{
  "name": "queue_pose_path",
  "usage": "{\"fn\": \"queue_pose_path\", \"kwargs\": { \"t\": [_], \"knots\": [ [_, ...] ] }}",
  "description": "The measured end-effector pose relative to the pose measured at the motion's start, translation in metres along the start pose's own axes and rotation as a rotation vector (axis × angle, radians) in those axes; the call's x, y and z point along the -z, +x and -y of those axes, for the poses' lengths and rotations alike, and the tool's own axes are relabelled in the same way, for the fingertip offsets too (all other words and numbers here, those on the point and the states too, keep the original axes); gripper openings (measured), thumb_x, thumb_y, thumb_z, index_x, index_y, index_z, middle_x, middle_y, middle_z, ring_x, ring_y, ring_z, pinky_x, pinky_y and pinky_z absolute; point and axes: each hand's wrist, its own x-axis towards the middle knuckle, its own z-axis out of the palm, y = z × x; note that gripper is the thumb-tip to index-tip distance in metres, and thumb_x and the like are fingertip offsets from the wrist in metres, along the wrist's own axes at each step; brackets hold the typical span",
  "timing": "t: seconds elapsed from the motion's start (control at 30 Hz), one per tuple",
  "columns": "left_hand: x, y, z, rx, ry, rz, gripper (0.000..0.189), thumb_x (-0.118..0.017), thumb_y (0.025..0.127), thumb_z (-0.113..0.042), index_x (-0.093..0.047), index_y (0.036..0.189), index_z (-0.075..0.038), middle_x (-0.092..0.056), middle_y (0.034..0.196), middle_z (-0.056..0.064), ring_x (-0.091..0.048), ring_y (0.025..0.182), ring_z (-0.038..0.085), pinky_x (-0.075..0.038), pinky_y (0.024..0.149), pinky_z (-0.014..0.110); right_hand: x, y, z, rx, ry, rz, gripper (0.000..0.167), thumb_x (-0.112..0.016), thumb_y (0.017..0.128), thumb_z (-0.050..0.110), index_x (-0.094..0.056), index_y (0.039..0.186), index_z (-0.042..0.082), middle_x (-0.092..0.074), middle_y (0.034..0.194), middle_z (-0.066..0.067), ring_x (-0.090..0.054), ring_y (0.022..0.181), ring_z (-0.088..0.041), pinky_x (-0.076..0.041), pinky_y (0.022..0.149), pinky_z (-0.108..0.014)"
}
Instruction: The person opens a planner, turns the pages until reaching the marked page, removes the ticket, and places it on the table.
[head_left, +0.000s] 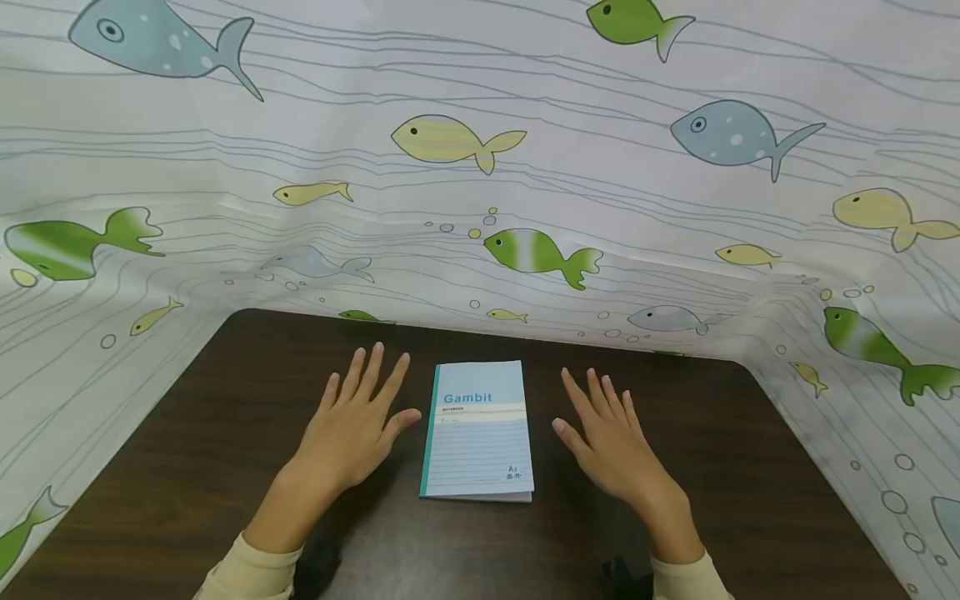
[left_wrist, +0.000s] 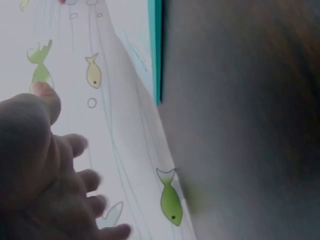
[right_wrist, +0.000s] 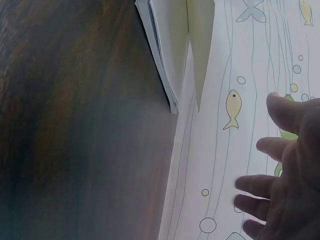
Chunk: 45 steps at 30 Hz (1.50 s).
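Note:
A light blue notebook (head_left: 480,454) with a teal spine and the word Gambit on its cover lies on the dark wooden table. Its cover is lifted slightly at the free edge, and pages (right_wrist: 170,45) show beneath it in the right wrist view. To the notebook's left, my left hand (head_left: 348,437) is held with fingers spread and nothing in it. On the other side, my right hand (head_left: 615,442) is likewise spread and holds nothing. Both thumbs point toward the notebook, each a short way off it. The teal spine (left_wrist: 156,50) appears above the left hand's fingers in the left wrist view.
A white sheet printed with fish (head_left: 450,200) stands around the back and both sides of the dark table (head_left: 187,467). Dark objects (head_left: 318,567) sit under both wrists. Light sleeves (head_left: 251,571) cover the forearms.

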Motion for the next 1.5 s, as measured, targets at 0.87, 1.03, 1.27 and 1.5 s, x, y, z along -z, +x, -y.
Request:
{"fn": "queue_pose_path", "kwargs": {
  "t": [0.87,1.03,1.27,1.5],
  "knots": [
    [-0.011,0.0,-0.019,0.122,-0.564,0.369,0.037,-0.078,0.098,-0.01,-0.06,0.126,0.006,-0.065,0.087,0.009,-0.067,0.062,0.019,-0.054,0.067,0.036,-0.018,0.004,0.011,-0.059,0.205,0.069,0.045,-0.07,0.105,0.021,-0.064,0.141,-0.006,-0.079,0.117,-0.014,-0.076,0.103,-0.027,-0.063,0.087,-0.047],
    [-0.017,0.001,-0.02,0.172,-0.6,0.338,0.028,-0.081,0.094,-0.004,-0.061,0.112,0.006,-0.065,0.085,0.01,-0.071,0.062,0.021,-0.056,0.065,0.035,-0.022,0.008,0.016,-0.056,0.228,0.071,0.042,-0.071,0.104,0.019,-0.067,0.138,-0.005,-0.08,0.115,-0.013,-0.077,0.098,-0.024,-0.064,0.084,-0.045],
    [-0.022,0.006,-0.02,0.195,-0.6,0.311,0.027,-0.082,0.093,-0.005,-0.061,0.107,0.005,-0.067,0.085,0.011,-0.071,0.06,0.02,-0.056,0.064,0.033,-0.019,0.011,0.017,-0.071,0.239,0.102,0.042,-0.07,0.105,0.019,-0.066,0.139,-0.006,-0.08,0.117,-0.015,-0.078,0.095,-0.022,-0.064,0.082,-0.044],
    [-0.02,0.005,-0.036,0.12,-0.439,0.215,0.039,-0.085,0.093,-0.021,-0.062,0.111,0.003,-0.064,0.093,0.013,-0.058,0.079,0.022,-0.05,0.072,0.038,-0.015,0.01,0.014,-0.082,0.18,0.116,0.043,-0.07,0.105,0.018,-0.065,0.14,-0.007,-0.078,0.12,-0.017,-0.077,0.103,-0.027,-0.063,0.088,-0.048]
  ]
}}
